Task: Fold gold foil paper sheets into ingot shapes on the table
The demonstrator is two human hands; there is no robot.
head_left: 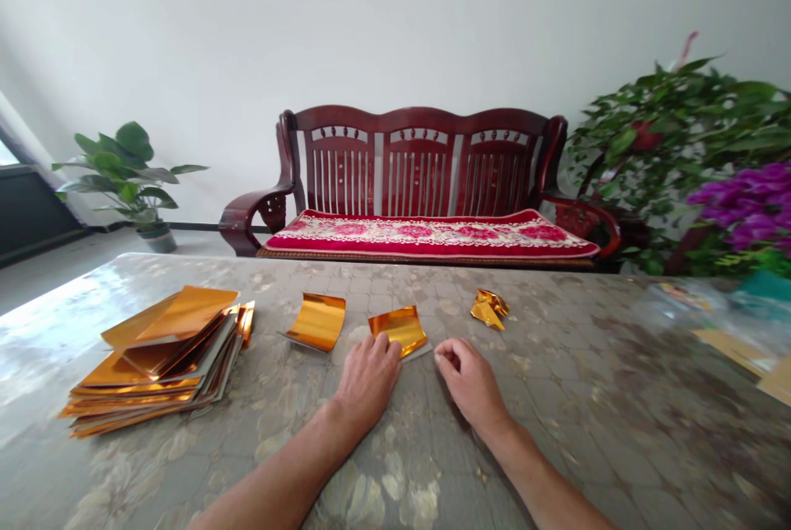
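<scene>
A curled sheet of gold foil paper (pixel 401 329) lies on the table in front of my hands, its pale underside showing at the near edge. My left hand (pixel 371 369) presses bent fingers onto the sheet's near left edge, holding it against the table. Just right of the sheet's near corner is my right hand (pixel 466 377), with thumb and fingers curled together; I see nothing in them. Another curled gold sheet (pixel 318 321) lies to the left. Farther right sits a crumpled or folded piece of gold foil paper (pixel 490 309).
At the left is a loose, uneven stack of gold foil paper (pixel 148 369) on the patterned tabletop (pixel 581 431). Clear plastic packaging (pixel 692 305) and brown card (pixel 735 351) lie at the right. Behind stand a wooden bench (pixel 417 159), a potted plant (pixel 133 171) and purple flowers (pixel 751 204).
</scene>
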